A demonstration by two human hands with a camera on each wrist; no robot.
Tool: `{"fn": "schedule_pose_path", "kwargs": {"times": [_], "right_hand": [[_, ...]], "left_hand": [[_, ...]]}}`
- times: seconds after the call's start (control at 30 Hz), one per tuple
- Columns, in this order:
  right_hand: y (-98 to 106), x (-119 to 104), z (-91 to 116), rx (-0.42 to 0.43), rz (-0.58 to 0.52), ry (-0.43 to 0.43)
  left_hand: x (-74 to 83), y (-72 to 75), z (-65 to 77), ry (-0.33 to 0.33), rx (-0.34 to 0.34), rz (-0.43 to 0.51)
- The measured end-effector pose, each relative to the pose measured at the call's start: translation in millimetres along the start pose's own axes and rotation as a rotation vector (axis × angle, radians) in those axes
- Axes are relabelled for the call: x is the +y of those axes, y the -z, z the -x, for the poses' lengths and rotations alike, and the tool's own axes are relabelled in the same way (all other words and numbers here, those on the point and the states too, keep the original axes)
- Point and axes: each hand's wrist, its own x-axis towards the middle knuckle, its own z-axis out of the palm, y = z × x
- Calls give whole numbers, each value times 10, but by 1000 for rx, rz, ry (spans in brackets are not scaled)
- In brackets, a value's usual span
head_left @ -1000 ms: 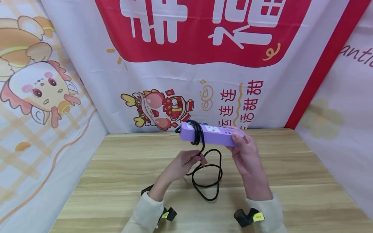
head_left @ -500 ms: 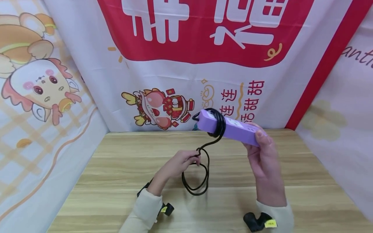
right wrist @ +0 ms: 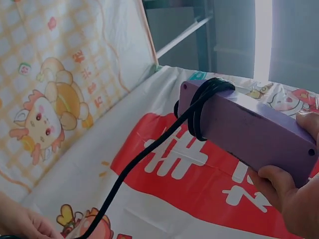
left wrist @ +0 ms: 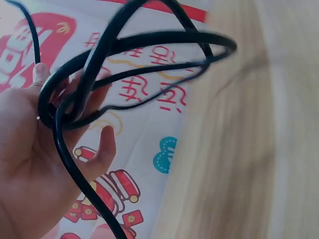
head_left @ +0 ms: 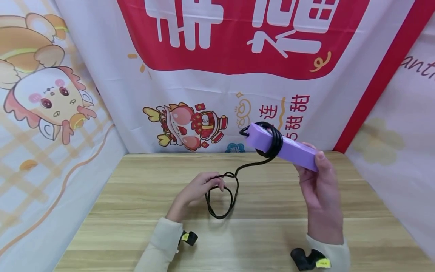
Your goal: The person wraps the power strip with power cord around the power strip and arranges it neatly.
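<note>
My right hand (head_left: 321, 185) grips one end of a purple power strip (head_left: 295, 154), held up above the table and tilted. Several turns of its black cord (head_left: 276, 143) are wrapped around the strip's other end, which shows closer in the right wrist view on the strip (right wrist: 249, 132). From that wrap the cord slants down to my left hand (head_left: 198, 187), which pinches it between thumb and fingers. Loose loops of cord (left wrist: 144, 40) hang at the left hand's fingers. The plug is not seen.
A wood-grain table (head_left: 265, 226) lies beneath both hands. Printed cloth walls (head_left: 190, 87) stand at the back and both sides. Each wrist carries a black camera mount (head_left: 307, 260) with a yellow label.
My right hand has moved right with the power strip, and my left hand slightly left with the cord. The cord between them now spans a longer stretch; the hanging loops have shifted left.
</note>
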Motion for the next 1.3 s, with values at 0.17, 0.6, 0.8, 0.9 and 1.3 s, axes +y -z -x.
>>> {"fn": "schedule_pose_path", "kwargs": {"times": [0.17, 0.6, 0.8, 0.9, 1.3], "right_hand": [[44, -16, -24, -221, 67, -67], [99, 91, -58, -466, 705, -270], [194, 174, -114, -463, 861, -340], [248, 245, -139, -445, 976, -383], [369, 500, -170, -638, 1267, -463]], "left_hand": [[6, 95, 29, -52, 67, 163], [111, 304, 50, 141, 534, 90], [93, 402, 80, 182, 685, 58], [93, 439, 113, 184, 757, 20], [262, 432, 122, 165, 903, -247]]}}
